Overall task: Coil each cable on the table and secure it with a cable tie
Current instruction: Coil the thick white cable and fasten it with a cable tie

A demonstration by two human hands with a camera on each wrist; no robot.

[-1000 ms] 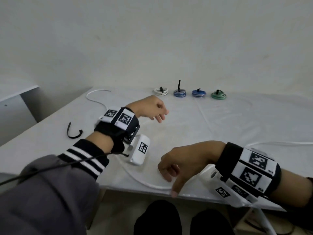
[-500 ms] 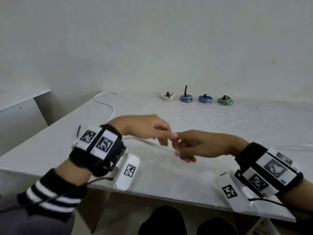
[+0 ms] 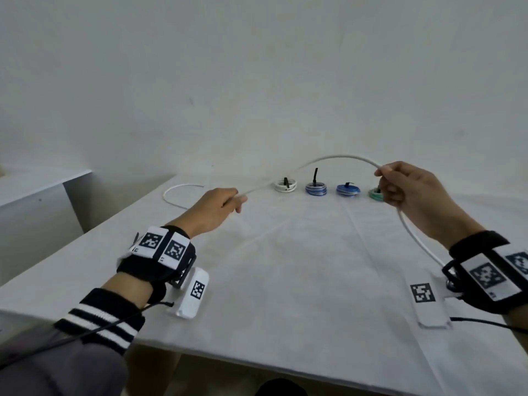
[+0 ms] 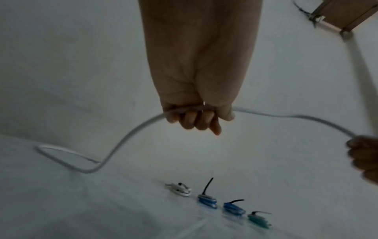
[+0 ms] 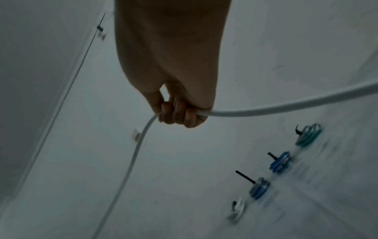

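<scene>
A long white cable (image 3: 337, 159) arches in the air between both hands. My left hand (image 3: 220, 204) grips it above the table's middle left, fingers curled round it (image 4: 196, 113). From there the cable drops to a loop (image 3: 177, 192) lying at the far left of the table. My right hand (image 3: 400, 187) holds the cable higher, at the right, fingers wrapped round it (image 5: 180, 113). The rest of the cable runs down past my right wrist (image 3: 414, 235). Both hands are lifted off the table.
Several coiled and tied cables stand in a row at the back: white (image 3: 285, 185), two blue (image 3: 315, 189) (image 3: 347, 190), and green (image 3: 375, 194), partly behind my right hand. The table (image 3: 285, 267) has a white cover; a lower grey surface (image 3: 37, 181) sits far left.
The hands met at the table's middle, took the cable, then drew apart. The right hand rose up and right, lifting the cable into an arch. The head view tilted up.
</scene>
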